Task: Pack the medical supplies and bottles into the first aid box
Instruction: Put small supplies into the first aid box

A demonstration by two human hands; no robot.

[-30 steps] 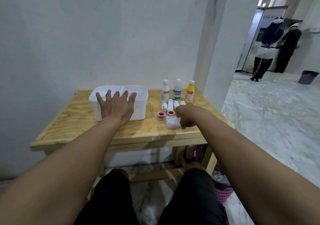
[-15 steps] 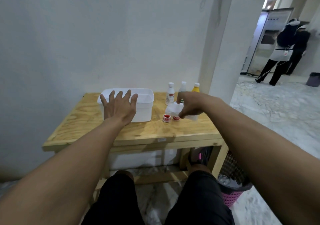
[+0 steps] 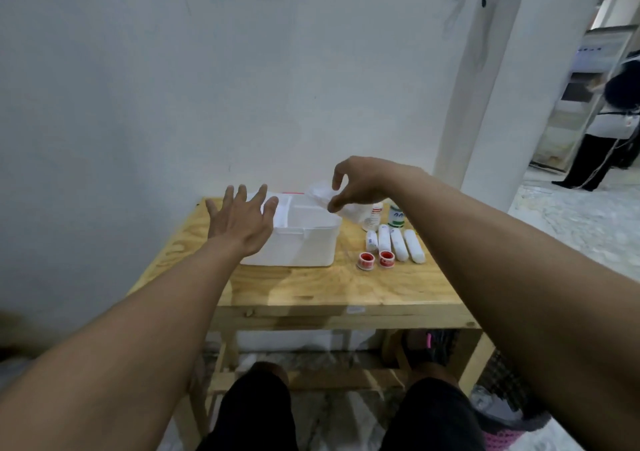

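Observation:
A white first aid box (image 3: 304,239) stands open on the wooden table (image 3: 332,287). My left hand (image 3: 239,222) lies flat with fingers spread on the box's left front rim. My right hand (image 3: 360,183) holds a clear white packet (image 3: 323,196) above the box's right rear corner. To the right of the box lie several white bandage rolls (image 3: 398,244) and two red-and-white tape rolls (image 3: 375,260). Behind them stand two white bottles (image 3: 373,216), (image 3: 396,216), partly hidden by my right hand and the packet.
The table stands against a white wall, with a pillar to its right. A pink basket (image 3: 502,426) sits on the floor under the table's right side. A person (image 3: 609,128) stands in the doorway at far right. My knees are below the table's front edge.
My right hand picked the white packet up from the table front and carried it left and up to above the box. My left hand stayed on the box.

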